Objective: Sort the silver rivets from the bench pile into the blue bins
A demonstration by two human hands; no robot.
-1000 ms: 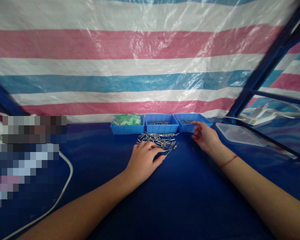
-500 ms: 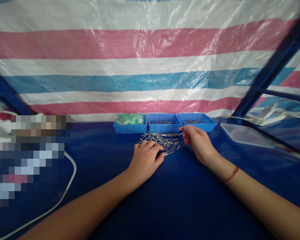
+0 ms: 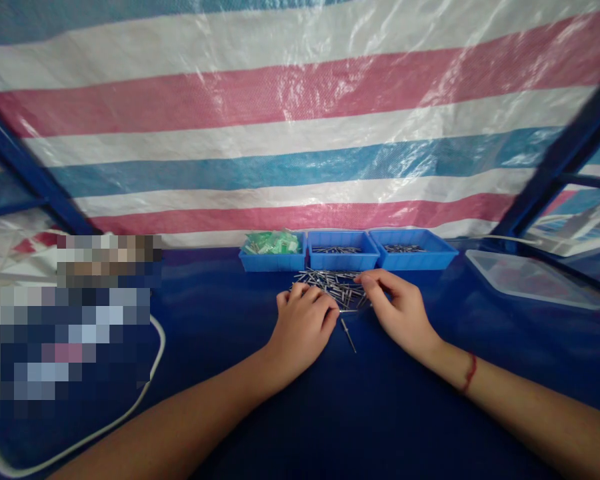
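A pile of silver pop rivets (image 3: 330, 280) lies on the dark blue table, in front of three blue bins. My left hand (image 3: 305, 325) rests palm down at the pile's near left side, its bent fingers apart and touching the rivets. One loose rivet (image 3: 349, 335) lies apart, just right of the left thumb. At the pile's right edge, my right hand (image 3: 399, 307) has its thumb and index fingertips together; anything between them is too small to make out. Rivets also lie in the middle bin (image 3: 343, 259) and the right bin (image 3: 420, 259).
The left bin (image 3: 275, 263) holds green-and-clear plastic packets. A translucent lid (image 3: 530, 279) lies at the right, by a blue metal frame (image 3: 545, 167). A white cable (image 3: 153, 373) curves along the left, beside a blurred-out area. Striped plastic sheeting (image 3: 300, 153) hangs behind.
My right hand has moved from the right bin's front edge down to the pile. A single rivet now lies nearer me, beside my left thumb. The camera view has shifted and tilted slightly.
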